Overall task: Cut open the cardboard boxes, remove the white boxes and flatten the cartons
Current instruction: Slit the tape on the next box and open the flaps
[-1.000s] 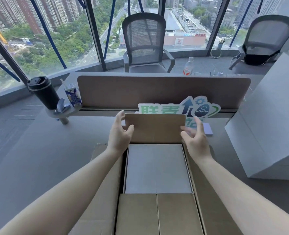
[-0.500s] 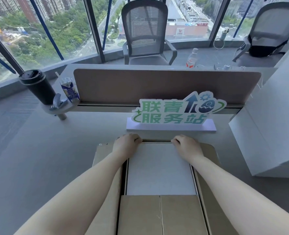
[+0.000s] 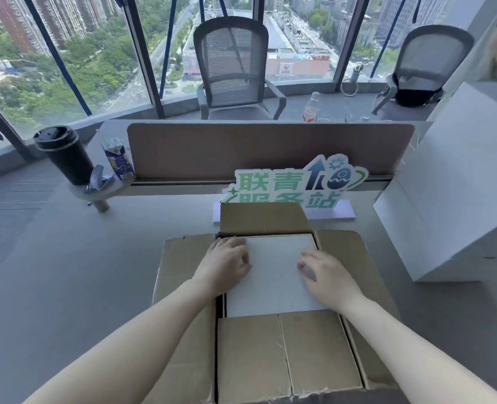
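An open brown carton (image 3: 183, 287) lies on the grey desk in front of me. Its side flaps are spread flat, its far flap (image 3: 263, 217) stands up, and two near flaps (image 3: 288, 354) lie folded over the near part. Inside, the top of a white box (image 3: 273, 275) shows. My left hand (image 3: 226, 263) rests on the white box's left edge with bent fingers. My right hand (image 3: 325, 275) rests on its right side, fingertips bent down onto the surface. Neither hand visibly grips anything.
A large white box (image 3: 451, 205) stands on the desk at the right. Behind the carton stand a green-lettered sign (image 3: 293, 182) and a brown divider panel (image 3: 270, 147). A black tumbler (image 3: 63, 154) and a milk carton (image 3: 119, 158) sit at the left; two office chairs stand beyond.
Both hands have drawn back from the carton's far edge onto the white box's top. The far flap, pressed down half a second ago, stands up again.
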`<state>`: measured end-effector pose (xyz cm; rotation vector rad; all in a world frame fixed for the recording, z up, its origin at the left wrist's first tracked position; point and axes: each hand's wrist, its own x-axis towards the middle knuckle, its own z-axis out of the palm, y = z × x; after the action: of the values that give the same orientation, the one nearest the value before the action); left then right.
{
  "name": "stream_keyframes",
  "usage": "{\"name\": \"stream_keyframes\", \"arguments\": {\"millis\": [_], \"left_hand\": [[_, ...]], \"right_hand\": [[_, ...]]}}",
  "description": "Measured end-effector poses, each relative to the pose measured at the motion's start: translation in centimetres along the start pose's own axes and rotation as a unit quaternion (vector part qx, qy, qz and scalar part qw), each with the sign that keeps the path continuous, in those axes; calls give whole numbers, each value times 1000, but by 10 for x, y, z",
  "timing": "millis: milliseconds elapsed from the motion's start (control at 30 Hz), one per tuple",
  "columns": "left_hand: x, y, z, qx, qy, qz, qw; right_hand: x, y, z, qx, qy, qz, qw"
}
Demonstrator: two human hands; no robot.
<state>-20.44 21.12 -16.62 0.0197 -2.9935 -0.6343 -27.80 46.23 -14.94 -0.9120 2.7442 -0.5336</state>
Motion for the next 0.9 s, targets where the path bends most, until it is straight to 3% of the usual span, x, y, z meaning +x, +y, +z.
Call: {"name": "stream_keyframes", "arguments": {"millis": [267,400,533,667,800,900], "left_hand": [[-38,34,-1,22,-114,15,993],[-56,55,-16,12,-173,-34,984],[-73,80,-38,-12,-122,-116,986],[-95,106,-70,-113,-86,-164,976],[-131,123,-87,-238,-159,-207,936],[-162,136,-82,-237,-238,-215,917]], "right_hand": [[-44,-9,-5,-81,-103,8,991],[-55,-17,-17,-65,-98,21,993],[-72,-20,-31,35,-51,44,997],[-95,-26,-64,140,-22,21,990],[-130,-31,-88,249,-120,-14,961],[-156,-30,-82,243,-208,-28,947]]}}
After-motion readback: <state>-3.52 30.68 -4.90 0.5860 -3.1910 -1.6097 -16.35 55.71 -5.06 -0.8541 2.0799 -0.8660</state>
